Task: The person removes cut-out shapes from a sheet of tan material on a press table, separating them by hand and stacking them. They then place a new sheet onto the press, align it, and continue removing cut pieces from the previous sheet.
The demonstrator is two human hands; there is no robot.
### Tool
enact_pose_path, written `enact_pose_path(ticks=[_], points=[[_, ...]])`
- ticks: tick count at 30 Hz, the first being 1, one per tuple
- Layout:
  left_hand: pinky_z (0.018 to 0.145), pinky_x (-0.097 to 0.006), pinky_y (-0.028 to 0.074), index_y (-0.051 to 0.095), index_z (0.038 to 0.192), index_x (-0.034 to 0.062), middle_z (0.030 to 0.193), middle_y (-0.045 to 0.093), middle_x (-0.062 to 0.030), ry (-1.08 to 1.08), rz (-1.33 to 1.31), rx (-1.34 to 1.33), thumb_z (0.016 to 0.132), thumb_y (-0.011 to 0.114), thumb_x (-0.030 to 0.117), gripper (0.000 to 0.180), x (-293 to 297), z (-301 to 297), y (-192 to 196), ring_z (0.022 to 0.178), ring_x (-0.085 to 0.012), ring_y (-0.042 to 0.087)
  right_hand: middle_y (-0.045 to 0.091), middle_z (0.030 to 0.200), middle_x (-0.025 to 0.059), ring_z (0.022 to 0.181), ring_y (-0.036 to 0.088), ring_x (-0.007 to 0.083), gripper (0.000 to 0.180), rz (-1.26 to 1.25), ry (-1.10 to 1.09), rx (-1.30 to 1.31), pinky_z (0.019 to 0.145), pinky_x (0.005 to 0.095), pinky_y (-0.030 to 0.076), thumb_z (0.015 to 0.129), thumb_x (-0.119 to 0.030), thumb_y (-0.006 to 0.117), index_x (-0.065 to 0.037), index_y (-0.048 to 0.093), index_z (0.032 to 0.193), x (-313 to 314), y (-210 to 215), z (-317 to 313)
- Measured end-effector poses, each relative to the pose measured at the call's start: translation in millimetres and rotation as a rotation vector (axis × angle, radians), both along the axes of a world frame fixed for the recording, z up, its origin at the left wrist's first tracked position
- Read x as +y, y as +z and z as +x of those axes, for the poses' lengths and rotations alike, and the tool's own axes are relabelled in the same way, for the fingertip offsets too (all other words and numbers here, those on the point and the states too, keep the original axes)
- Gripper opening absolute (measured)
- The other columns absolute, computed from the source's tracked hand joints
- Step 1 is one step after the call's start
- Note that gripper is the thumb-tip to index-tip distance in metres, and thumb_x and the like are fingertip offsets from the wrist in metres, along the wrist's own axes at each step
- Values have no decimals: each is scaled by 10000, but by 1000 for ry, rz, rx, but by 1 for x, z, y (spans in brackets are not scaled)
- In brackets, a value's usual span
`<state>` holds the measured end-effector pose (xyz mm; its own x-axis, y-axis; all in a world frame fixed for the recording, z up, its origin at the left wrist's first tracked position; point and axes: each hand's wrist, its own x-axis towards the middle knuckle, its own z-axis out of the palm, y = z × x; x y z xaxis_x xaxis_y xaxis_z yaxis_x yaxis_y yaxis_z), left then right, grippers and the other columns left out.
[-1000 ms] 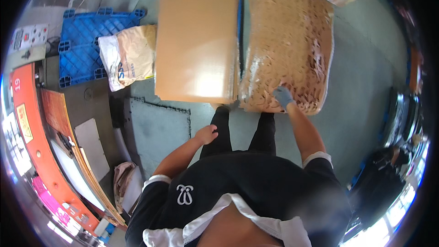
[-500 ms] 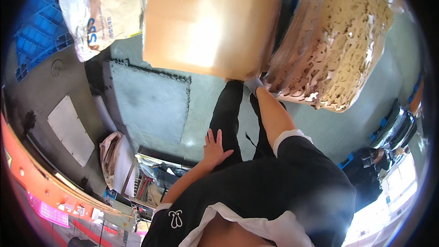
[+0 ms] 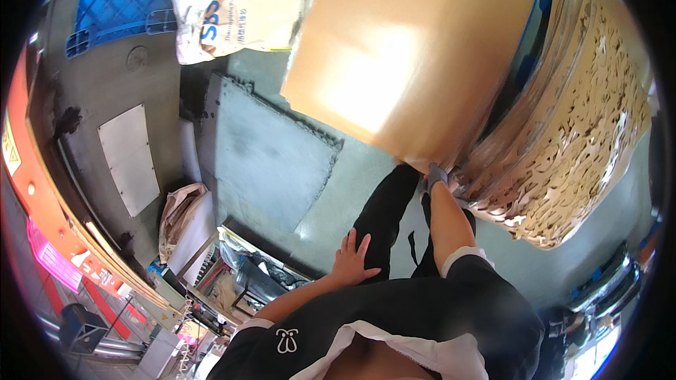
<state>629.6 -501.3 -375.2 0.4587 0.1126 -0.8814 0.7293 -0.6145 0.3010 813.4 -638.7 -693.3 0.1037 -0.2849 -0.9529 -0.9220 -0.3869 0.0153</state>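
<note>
Bare and with fingers spread, my left hand [image 3: 350,262] rests on my black-trousered left thigh [image 3: 384,229]. My right hand [image 3: 437,174], in a grey glove, reaches down to the near corner of a large tan sheet [image 3: 415,35], which lies on top of a pile. Its fingers appear closed at the sheet's edge, though the fingertips are partly hidden. Just right of that hand stands a tall stack of tan sheets with cut-out shapes [image 3: 570,148], its edges uneven.
A paper sack [image 3: 253,14] stands at the far left beside a blue plastic pallet [image 3: 123,3]. On the floor lies a grey mat [image 3: 267,148] with ragged edges. Left of me are a cluttered shelf cart [image 3: 246,271] and orange machinery [image 3: 42,190]. Black bundles [image 3: 602,285] sit at right.
My view has turned, so the sheets and mat appear shifted right and tilted. My left hand stays on my thigh, and my right hand remains at the tan sheet's near corner.
</note>
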Motion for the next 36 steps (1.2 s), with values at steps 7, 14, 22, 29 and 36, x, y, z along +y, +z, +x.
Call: enact_pose_path(ticks=[7,14,22,29,36], points=[[1014,-517,302,249,1412,89,1431,177,-290,24,-8,40,709,709,492,931,-30,-27,-15,1295,-448,255,483,610,17,524,503,161,157,634,-30,-348,482,316,426,843,-224,557,-86,559,769,57,114,86],[1012,-487,322,180,1448,94,1375,426,-112,1394,-710,68,790,425,741,954,76,97,-74,1248,-268,419,493,583,23,526,468,102,218,917,258,-474,517,282,448,815,-151,603,-39,547,636,97,270,131],[565,-344,539,608,999,162,678,625,-22,1719,-645,-103,908,442,521,407,115,215,-95,505,-151,567,526,592,42,544,516,130,197,1071,235,-537,555,283,462,813,-131,613,-20,555,661,85,295,124],[494,-343,482,526,781,102,453,328,17,1497,-360,-397,894,549,368,290,94,253,-11,358,-114,317,509,623,32,563,495,120,182,1099,138,-693,558,282,448,826,-127,579,-44,536,669,52,345,156],[486,-325,440,473,696,125,450,301,30,1375,-483,-590,913,538,341,313,61,282,108,379,-112,303,544,694,30,625,521,134,180,1118,71,-827,589,303,462,831,-153,537,-45,548,687,21,431,183]])
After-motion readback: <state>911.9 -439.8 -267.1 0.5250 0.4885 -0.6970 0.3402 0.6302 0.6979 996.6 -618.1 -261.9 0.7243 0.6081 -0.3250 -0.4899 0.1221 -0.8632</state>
